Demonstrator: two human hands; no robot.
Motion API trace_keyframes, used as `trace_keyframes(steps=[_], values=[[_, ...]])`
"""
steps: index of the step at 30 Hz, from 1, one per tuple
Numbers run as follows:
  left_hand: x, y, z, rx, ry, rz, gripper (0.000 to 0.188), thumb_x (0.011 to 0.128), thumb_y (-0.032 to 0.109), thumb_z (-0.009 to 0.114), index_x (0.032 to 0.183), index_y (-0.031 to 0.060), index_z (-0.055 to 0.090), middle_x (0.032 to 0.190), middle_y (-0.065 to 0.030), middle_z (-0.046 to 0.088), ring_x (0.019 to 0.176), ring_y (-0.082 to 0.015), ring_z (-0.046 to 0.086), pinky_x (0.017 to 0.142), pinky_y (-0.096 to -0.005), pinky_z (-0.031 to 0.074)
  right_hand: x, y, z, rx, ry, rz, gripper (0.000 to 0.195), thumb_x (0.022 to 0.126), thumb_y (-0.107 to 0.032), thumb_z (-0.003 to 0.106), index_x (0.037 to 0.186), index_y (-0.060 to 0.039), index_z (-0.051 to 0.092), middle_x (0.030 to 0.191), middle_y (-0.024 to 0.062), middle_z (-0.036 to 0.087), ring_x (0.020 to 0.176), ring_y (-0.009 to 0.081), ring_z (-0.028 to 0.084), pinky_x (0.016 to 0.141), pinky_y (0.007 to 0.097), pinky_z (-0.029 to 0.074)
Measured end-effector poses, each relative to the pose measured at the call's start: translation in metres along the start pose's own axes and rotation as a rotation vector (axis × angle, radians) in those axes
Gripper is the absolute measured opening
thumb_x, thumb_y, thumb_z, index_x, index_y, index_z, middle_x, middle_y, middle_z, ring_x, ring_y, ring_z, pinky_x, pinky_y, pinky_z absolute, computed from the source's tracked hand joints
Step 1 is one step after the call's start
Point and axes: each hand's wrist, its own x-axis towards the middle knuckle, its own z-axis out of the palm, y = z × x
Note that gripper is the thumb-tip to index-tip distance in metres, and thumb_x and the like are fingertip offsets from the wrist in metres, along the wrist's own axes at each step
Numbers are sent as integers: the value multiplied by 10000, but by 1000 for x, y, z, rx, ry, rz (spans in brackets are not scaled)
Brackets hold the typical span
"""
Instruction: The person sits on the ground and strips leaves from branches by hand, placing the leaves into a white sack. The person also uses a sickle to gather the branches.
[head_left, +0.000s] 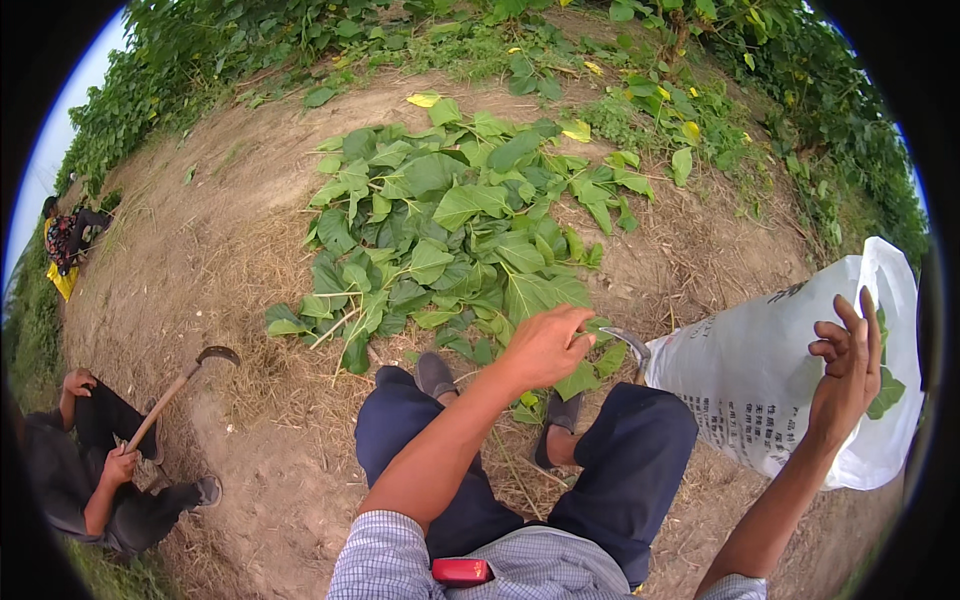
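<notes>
A spread heap of broad green leaves lies on the ground before me, some still on pale stems. My left hand is over its near edge, fingers curled towards the thumb beside green leaves; whether it pinches one I cannot tell. To my right a white woven plastic sack with printed writing leans with its mouth towards the right. Some leaf shows inside the mouth. My right hand is at that mouth, fingers apart, with nothing seen in it. A sickle stands between my right knee and the sack, its handle mostly hidden.
At left, a seated person in dark clothes holds a long-handled hooked tool. Another person sits farther off by a yellow sack. Leafy bushes border the bare soil. A red box sits at my shirt front.
</notes>
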Motion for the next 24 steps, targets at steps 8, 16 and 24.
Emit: trace_keyframes(steps=[8, 16, 24], values=[[-7, -4, -18, 156, -3, -126, 342, 889, 218, 622, 1149, -3, 607, 969, -155, 659, 818, -313, 642, 719, -384, 499, -80, 87, 110, 27, -465, 451, 418, 919, -148, 601, 1266, 75, 531, 937, 97, 638, 737, 106, 594, 612, 230, 478], [-30, -8, -105, 243, -111, -304, 321, 883, 233, 626, 1087, -14, 632, 917, -187, 676, 818, -296, 646, 730, -384, 499, -108, 152, 141, -215, -757, 369, 458, 867, -179, 639, 1220, 98, 545, 845, 150, 665, 731, 198, 628, 696, 324, 496], [-60, -123, -165, 288, -322, -626, 291, 893, 235, 631, 1014, -27, 665, 787, -106, 682, 709, -151, 626, 670, -309, 500, -103, 164, 145, -482, -860, 296, 391, 836, -193, 642, 1133, 59, 606, 910, 238, 655, 844, 401, 636, 754, 428, 500]])
